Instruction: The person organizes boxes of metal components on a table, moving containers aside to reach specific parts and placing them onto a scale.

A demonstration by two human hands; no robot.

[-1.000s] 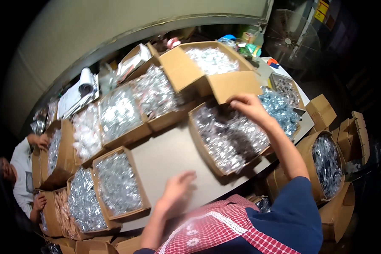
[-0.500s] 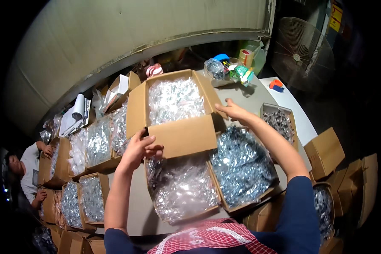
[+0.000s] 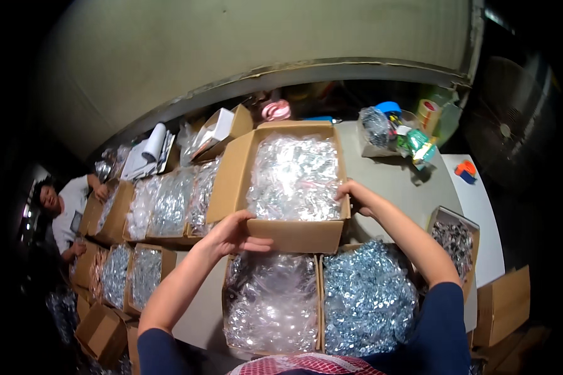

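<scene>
Since prev. frame, both hands have closed in on the far carton [image 3: 297, 236]: L hand [image 3: 234, 232] at its near-L corner, R hand [image 3: 360, 197] at its R wall. Carton posn.: just beyond 2 near cartons [image 3: 319, 306], filled w/ clear packs [image 3: 294, 169], L flap [image 3: 227, 178] out. Grip: L grasps corner, thumb at rim, fingers along near wall; R clasps R wall, fingers partly hidden. Lifted or resting: can't tell. Step (judged): two-hand positioning of carton. Next move prob. calls for level, even support. Qty.: 1 held carton, 2 near cartons, 1 metal-parts box [image 3: 455, 220] at R, 1 co-worker [image 3: 75, 203] far L.
</scene>
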